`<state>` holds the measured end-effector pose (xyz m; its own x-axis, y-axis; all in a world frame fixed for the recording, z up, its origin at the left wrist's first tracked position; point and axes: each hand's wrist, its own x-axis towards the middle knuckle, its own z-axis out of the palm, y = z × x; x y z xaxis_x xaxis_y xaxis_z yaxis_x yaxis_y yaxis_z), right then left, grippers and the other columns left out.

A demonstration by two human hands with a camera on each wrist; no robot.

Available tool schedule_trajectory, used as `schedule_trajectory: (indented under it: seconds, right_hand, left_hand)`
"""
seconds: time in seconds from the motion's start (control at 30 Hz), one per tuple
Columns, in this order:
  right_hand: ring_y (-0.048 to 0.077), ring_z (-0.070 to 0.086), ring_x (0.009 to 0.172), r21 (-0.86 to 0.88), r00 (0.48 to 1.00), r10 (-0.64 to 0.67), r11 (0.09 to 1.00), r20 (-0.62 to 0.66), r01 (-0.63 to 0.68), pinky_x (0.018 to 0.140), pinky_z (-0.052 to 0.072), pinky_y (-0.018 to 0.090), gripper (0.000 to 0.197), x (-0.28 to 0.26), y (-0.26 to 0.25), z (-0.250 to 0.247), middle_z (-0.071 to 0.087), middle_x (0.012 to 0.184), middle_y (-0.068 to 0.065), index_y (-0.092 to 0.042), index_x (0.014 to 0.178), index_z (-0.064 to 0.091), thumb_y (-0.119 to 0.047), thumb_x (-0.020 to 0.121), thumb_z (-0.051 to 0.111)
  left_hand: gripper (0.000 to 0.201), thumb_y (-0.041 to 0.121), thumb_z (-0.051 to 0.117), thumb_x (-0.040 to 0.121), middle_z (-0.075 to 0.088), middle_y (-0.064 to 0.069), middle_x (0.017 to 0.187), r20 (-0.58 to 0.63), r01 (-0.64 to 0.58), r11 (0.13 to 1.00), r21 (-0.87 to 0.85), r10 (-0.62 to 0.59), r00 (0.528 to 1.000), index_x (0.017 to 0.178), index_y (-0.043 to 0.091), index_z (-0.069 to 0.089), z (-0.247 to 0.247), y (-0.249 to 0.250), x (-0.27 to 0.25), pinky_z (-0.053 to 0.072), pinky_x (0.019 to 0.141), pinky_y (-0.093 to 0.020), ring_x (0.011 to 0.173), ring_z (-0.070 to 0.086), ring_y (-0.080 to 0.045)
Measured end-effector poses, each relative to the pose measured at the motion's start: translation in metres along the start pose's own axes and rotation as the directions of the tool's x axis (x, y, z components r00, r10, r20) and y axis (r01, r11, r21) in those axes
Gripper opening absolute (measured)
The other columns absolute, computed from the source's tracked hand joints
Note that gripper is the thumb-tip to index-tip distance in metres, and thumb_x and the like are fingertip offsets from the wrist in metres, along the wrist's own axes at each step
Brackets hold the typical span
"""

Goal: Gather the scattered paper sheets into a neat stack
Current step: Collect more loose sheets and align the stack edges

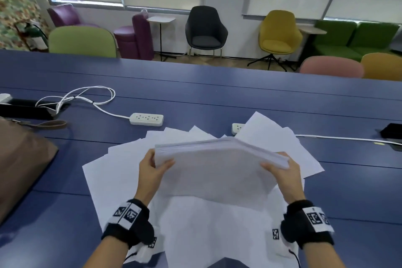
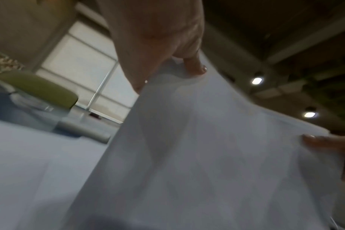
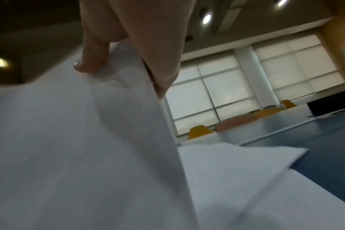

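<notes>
My left hand (image 1: 152,169) and right hand (image 1: 280,169) each pinched a side of the thick paper bundle (image 1: 217,165), thumbs on its near face, fingers curled behind. It hung tilted just above the loose sheets (image 1: 121,169) fanned over the blue table (image 1: 217,93). I judged it best to tap its lower edge on the table, grip loosened, so the white, sagging, blank pages squared up.

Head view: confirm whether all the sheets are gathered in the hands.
No: loose sheets lie fanned on the table under the held stack.
</notes>
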<state>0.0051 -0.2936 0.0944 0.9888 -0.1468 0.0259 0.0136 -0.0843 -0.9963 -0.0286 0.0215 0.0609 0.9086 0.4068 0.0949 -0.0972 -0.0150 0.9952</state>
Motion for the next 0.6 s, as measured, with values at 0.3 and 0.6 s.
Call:
schedule_trajectory:
  seconds: [0.3, 0.6]
  right_hand:
    - [0.014, 0.055, 0.067, 0.012, 0.998, -0.055, 0.998, -0.039, 0.055, 0.061, 0.045, 0.020, 0.022, 0.008, -0.019, -0.014, 0.058, 0.072, 0.003, -0.010, 0.072, 0.057, -0.001, 0.069, 0.077]
    - [0.022, 0.055, 0.108, -0.911, 0.946, 0.158, 0.355, 0.282, 0.212, 0.088, 0.038, 0.032, 0.071, 0.024, -0.059, 0.018, 0.062, 0.115, 0.001, -0.030, 0.130, 0.042, -0.040, 0.068, 0.077]
  left_hand:
    - [0.030, -0.010, 0.066, 0.077, 0.070, 0.020, 0.072, 0.008, -0.061, 0.997, -0.036, 0.061, 0.998, 0.086, 0.019, 0.063, 0.014, 0.007, 0.010, 0.050, 0.064, -0.010, 0.068, 0.061, 0.007]
    - [0.048, 0.029, 0.078, 0.059, 0.069, 0.002, 0.098, 0.085, 0.004, 0.996, -0.085, 0.003, 0.996, 0.102, 0.017, 0.061, 0.011, -0.007, 0.010, 0.052, 0.074, -0.017, 0.087, 0.066, -0.005]
